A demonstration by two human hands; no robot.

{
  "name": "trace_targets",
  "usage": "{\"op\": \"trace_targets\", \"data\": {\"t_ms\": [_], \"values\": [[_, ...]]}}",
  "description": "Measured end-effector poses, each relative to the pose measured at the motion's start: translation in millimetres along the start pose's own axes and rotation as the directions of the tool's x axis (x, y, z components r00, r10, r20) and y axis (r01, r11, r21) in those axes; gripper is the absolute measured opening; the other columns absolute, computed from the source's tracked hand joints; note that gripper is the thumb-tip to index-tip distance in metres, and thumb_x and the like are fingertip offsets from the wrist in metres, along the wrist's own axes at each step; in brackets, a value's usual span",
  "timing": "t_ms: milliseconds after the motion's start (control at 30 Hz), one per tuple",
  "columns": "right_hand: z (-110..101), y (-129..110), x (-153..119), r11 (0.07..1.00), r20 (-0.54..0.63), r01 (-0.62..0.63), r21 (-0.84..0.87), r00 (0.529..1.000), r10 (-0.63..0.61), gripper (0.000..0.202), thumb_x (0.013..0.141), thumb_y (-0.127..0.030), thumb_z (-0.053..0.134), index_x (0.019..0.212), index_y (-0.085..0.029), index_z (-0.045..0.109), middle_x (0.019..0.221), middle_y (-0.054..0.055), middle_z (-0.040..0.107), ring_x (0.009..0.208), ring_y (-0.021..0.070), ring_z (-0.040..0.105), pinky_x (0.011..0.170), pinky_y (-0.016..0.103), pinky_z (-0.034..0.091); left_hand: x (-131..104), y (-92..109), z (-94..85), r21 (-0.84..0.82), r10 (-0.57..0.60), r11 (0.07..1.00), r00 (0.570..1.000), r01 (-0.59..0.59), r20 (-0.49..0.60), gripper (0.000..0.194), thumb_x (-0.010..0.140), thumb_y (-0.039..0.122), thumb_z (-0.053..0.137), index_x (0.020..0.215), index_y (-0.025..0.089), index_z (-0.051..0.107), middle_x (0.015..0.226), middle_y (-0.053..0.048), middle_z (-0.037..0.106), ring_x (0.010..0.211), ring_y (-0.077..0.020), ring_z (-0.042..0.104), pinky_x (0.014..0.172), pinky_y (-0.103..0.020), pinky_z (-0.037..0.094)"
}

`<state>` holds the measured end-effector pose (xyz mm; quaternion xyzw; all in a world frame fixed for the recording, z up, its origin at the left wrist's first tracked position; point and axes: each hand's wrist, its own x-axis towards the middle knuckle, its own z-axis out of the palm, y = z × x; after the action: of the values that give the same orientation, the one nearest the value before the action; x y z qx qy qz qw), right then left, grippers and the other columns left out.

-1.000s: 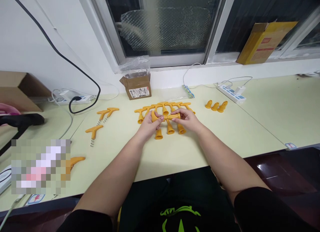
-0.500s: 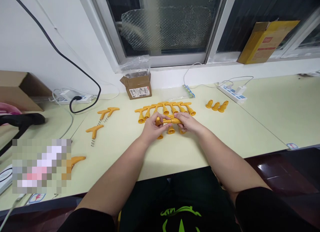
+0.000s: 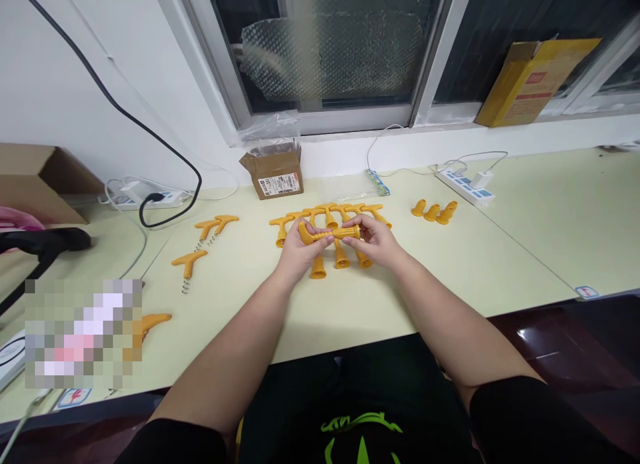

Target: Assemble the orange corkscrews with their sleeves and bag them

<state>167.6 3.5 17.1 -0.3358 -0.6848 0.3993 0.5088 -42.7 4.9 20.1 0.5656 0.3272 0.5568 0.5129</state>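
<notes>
As I see it remotely, L hand grasps the handle end of a yellow corkscrew, R hand pinches its fluted cap; it lies roughly level btwn both sets of fingers, over the table. Just my side of the fingers: 3 flared caps, upper ends hidden. Well left of L fingers, I've 3 bare corkscrews w/ coils showing. Right of R fingers: loose caps. Just beyond the fingers, a row of capped corkscrews; farther back, brown box.
</notes>
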Motion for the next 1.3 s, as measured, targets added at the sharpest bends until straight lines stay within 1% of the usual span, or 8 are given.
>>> {"op": "trace_targets", "data": {"t_ms": [167,300,433,633,767,967,1167,1300], "values": [[2,-9,0,0.945,0.096,-0.316,0.091,0.947,0.307,0.035,0.085,-0.056,0.072,0.093,-0.024,0.06,0.068,-0.002,0.061,0.049,0.0126,0.05,0.047,0.027,0.042,-5,3,1.2,0.151,0.1,0.983,0.995,-0.101,0.014,0.052,0.069,0.034,0.092,0.079,0.022,0.043,0.088,-0.005,0.074,0.1,-0.0268,0.075,0.077,-0.037,0.062],[0,-18,-1,0.813,0.223,-0.554,0.18,0.828,0.514,0.039,0.089,-0.059,0.064,0.08,-0.024,0.051,0.053,-0.007,0.046,0.038,0.0064,0.025,0.035,0.02,0.02,-13,4,3.1,0.292,0.172,0.938,0.983,-0.185,0.071,0.047,0.071,0.037,0.09,0.074,0.022,0.045,0.092,-0.007,0.076,0.093,-0.0267,0.075,0.059,-0.031,0.055],[-7,-22,-2,0.708,0.341,-0.692,0.142,0.706,0.621,0.039,0.091,-0.06,0.059,0.08,-0.024,0.048,0.05,-0.009,0.036,0.037,0.007,0.019,0.034,0.021,0.014,-16,2,4.8,0.342,0.258,0.887,0.947,-0.31,0.189,0.046,0.074,0.035,0.088,0.068,0.022,0.044,0.089,-0.006,0.076,0.089,-0.0258,0.075,0.07,-0.038,0.058],[-6,-18,-4,0.964,0.119,-0.264,-0.044,0.956,0.267,0.033,0.092,-0.055,0.063,0.102,-0.025,0.053,0.067,-0.005,0.047,0.057,0.0134,0.047,0.052,0.025,0.039,-7,3,7.6,0.205,0.153,0.967,0.988,-0.15,0.0,0.048,0.072,0.037,0.09,0.076,0.023,0.044,0.085,-0.005,0.074,0.094,-0.026,0.076,0.085,-0.044,0.062],[0,-17,-4,0.974,0.096,-0.228,0.001,0.969,0.227,0.032,0.094,-0.055,0.061,0.095,-0.025,0.051,0.064,-0.006,0.042,0.055,0.012,0.04,0.052,0.023,0.035,-6,6,5.8,0.172,0.147,0.975,0.989,-0.143,-0.011,0.05,0.071,0.038,0.09,0.074,0.022,0.043,0.079,-0.002,0.073,0.092,-0.0243,0.076,0.084,-0.041,0.061],[-3,-21,-2,0.627,0.426,-0.772,0.103,0.604,0.674,0.046,0.095,-0.067,0.05,0.083,-0.023,0.047,0.05,-0.01,0.033,0.04,0.0071,0.02,0.037,0.019,0.016,-14,11,1.8,0.395,0.285,0.851,0.936,-0.346,0.206,0.047,0.073,0.038,0.089,0.064,0.021,0.046,0.076,-0.002,0.072,0.078,-0.0211,0.073,0.072,-0.036,0.057],[-5,-22,-3,0.796,0.313,-0.551,0.252,0.825,0.471,0.041,0.088,-0.06,0.068,0.096,-0.023,0.051,0.062,-0.006,0.053,0.046,0.0081,0.045,0.039,0.017,0.029,-11,13,6.7,0.253,0.12,0.96,0.993,-0.117,0.004,0.047,0.073,0.039,0.089,0.073,0.022,0.045,0.082,-0.002,0.073,0.086,-0.0221,0.073,0.085,-0.04,0.058],[-5,-18,-3,0.845,0.31,-0.476,0.245,0.864,0.397,0.043,0.085,-0.059,0.072,0.096,-0.023,0.052,0.065,-0.007,0.056,0.05,0.0087,0.052,0.044,0.019,0.038,-6,7,5.0,0.096,0.009,0.995,1.0,-0.008,-0.003,0.048,0.072,0.036,0.089,0.077,0.022,0.043,0.08,-0.001,0.072,0.086,-0.0195,0.073,0.086,-0.038,0.059]]}}
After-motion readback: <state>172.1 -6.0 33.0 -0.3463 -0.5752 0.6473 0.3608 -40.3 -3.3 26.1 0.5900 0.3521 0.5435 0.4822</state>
